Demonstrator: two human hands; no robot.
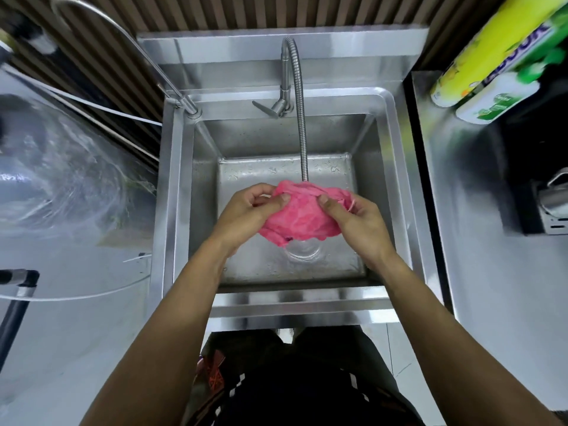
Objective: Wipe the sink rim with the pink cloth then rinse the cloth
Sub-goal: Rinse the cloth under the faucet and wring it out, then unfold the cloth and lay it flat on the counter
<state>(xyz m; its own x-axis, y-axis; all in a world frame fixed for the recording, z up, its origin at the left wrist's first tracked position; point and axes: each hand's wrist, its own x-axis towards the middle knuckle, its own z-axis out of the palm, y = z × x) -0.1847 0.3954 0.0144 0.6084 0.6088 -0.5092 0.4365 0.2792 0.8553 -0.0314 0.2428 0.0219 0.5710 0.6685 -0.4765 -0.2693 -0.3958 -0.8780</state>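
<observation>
The pink cloth (299,215) is bunched up over the middle of the steel sink basin, just under the tip of the flexible faucet hose (302,118). My left hand (250,212) pinches its left side and my right hand (356,219) pinches its right side, thumbs on top. Water pools and ripples on the basin floor below the cloth, near the drain (302,252). The sink rim (299,299) runs along the near edge, shiny and bare.
A faucet handle (270,107) sits at the back of the sink, a second curved tap (123,47) at the back left. A clear plastic bag (61,167) lies on the left counter. Yellow and green bottles (491,56) and a metal cup (553,198) stand on the right.
</observation>
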